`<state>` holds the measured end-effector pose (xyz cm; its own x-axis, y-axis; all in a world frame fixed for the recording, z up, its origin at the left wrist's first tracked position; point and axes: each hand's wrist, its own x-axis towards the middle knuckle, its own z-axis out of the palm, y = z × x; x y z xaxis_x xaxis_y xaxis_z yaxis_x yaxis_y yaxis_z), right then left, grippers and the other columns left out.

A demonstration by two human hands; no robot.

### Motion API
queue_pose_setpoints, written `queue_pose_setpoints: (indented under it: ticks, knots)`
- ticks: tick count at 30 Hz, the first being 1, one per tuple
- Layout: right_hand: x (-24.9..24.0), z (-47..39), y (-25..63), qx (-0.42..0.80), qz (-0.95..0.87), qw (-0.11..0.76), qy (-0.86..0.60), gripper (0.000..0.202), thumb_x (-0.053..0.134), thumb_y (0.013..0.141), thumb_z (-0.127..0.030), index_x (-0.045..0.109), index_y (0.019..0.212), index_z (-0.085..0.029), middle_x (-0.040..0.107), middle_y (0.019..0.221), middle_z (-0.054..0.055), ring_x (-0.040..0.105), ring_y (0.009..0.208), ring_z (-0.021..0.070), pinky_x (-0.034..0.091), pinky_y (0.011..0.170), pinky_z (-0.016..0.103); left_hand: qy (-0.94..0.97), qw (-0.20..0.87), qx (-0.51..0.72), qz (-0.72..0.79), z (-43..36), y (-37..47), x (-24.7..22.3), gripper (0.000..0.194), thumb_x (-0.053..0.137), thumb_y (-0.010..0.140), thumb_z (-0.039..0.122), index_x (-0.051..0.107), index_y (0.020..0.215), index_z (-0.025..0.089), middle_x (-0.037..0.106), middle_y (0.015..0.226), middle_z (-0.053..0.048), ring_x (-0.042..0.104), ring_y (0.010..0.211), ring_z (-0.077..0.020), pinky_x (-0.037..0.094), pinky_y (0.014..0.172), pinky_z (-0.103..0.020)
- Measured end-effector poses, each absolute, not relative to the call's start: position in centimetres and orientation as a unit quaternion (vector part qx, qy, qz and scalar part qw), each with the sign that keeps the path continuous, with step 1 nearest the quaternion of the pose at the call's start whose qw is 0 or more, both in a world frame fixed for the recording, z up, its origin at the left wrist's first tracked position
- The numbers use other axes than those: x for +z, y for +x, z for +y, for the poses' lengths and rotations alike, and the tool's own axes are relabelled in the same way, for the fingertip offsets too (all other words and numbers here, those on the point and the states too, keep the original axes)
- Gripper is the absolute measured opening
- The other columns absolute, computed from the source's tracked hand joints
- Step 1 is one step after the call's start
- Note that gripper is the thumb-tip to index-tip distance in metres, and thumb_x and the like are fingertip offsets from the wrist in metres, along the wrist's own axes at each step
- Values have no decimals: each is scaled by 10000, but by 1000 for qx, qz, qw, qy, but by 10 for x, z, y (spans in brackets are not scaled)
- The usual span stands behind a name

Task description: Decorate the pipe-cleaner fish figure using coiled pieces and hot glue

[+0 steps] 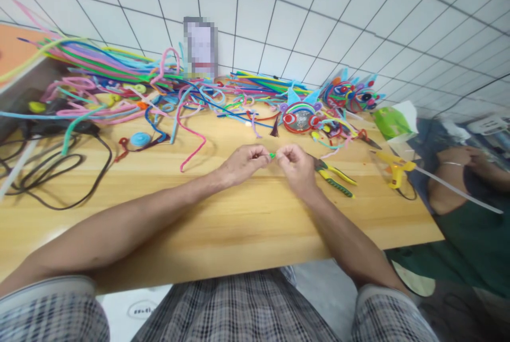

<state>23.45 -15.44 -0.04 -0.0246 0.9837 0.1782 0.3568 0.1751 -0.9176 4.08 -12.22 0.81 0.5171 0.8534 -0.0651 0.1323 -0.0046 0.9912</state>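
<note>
Over the middle of the wooden table [247, 236], my left hand [247, 162] and my right hand [295, 168] face each other, close together. Between their pinched fingertips is a small green piece [272, 155], held from both sides. Its exact shape is too small to tell. Yellow-and-black pliers [335, 178] lie just right of my right hand. A pink pipe cleaner [195, 148] is bent on the table left of my left hand. Beyond my hands rests a round decorated mask [300, 118] with blue spikes and red rings.
Many coloured pipe cleaners [115, 68] pile along the back. A black cable [90, 193] coils at left, near a blue disc [140, 139]. A yellow glue gun [397, 168] lies at right, below a green-and-white packet [395, 120]. Another person's arm [448, 185] is at far right.
</note>
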Motion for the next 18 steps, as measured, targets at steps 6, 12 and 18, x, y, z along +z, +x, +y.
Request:
queue_pose_setpoints:
  ticks: [6,12,18]
  knots:
    - [-4,-163,234,124,-744,412,-512,132,614,960,-335,677,869,-264,762,829,41,677,768,201,533,771,342,615,601,304,410,-125,42,7,103,582,809,257,590,730,192,456,588,80,382,570,-103,296,568,-246]
    - [1,-148,251,247,-688,383,-564,260,595,917,-358,583,685,-241,544,612,-43,507,612,148,390,618,301,595,616,301,420,-127,43,11,127,590,846,264,608,745,188,469,590,76,369,521,-93,279,530,-247]
    - [-3,-150,247,292,-636,490,-519,181,682,890,-377,700,1002,-236,719,903,-1,661,798,169,526,753,315,609,609,294,415,-125,42,11,168,616,879,289,636,755,177,499,590,70,385,519,-88,283,534,-245]
